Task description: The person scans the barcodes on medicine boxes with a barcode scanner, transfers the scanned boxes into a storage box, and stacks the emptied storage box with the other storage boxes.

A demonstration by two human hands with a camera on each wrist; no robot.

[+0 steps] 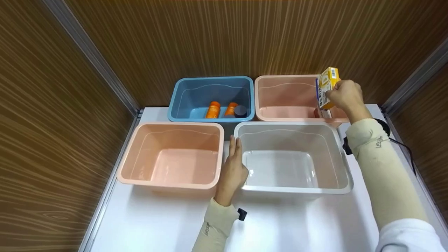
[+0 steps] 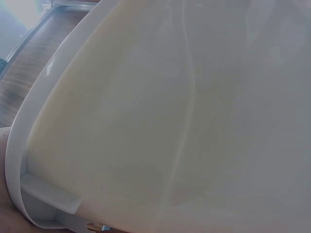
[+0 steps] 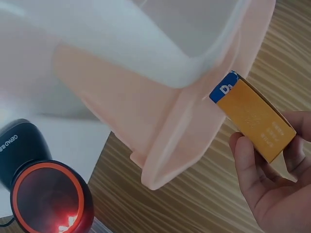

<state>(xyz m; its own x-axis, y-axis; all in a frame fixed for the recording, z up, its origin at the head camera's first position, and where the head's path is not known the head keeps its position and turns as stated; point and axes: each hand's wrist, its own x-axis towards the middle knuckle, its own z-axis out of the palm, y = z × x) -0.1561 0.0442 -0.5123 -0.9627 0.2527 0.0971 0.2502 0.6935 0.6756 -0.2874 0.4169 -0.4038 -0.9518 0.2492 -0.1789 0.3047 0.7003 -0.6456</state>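
In the head view, my right hand (image 1: pixel 346 94) grips a yellow, white and blue carton (image 1: pixel 327 87) over the right part of the back-right pink bin (image 1: pixel 280 79). The right wrist view shows the carton's orange side and blue "D3" end (image 3: pixel 255 119) pinched between thumb and fingers. Part of another box with red and white on it (image 1: pixel 323 113) shows low in that bin, mostly hidden. My left hand (image 1: pixel 232 175), two fingers extended, lies at the left rim of the whitish-grey bin (image 1: pixel 290 190), beside the front-left pink bin (image 1: pixel 171 184).
The back-left blue bin (image 1: pixel 211 80) holds two orange bottles (image 1: pixel 213 109) and a dark round-topped thing (image 1: pixel 240 111). Right of the bins stands a black device with an orange ring (image 3: pixel 48 194), lit red, with a cable (image 1: pixel 406 148). Wood-patterned walls (image 1: pixel 210 38) enclose the white table (image 1: pixel 168 220).
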